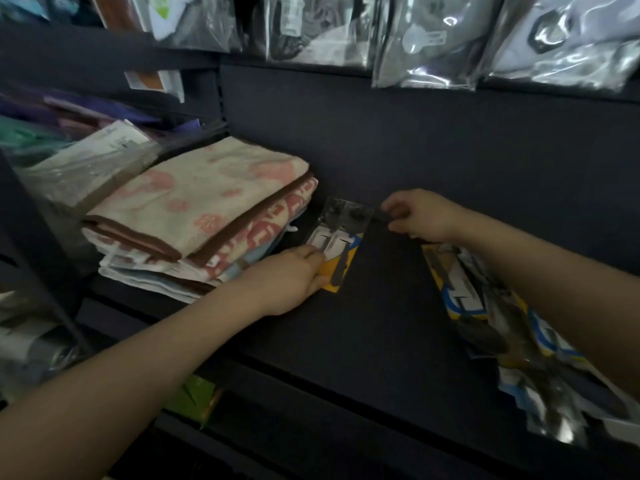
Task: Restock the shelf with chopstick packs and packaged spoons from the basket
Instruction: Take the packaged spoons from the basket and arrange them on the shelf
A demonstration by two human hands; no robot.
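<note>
Spoon pack [337,244] looks light and slippery; it's pinched by left hand [294,275] fingers, right hand [420,216] fingers curled on its top corner.

a shop: dark display shelf [381,323], hanging bagged goods [426,39], folded towels [207,216] stacked for sale.

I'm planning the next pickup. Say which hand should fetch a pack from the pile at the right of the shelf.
Probably right: the right hand is nearer the pile of packs, while the left hand holds the yellow pack.
</note>
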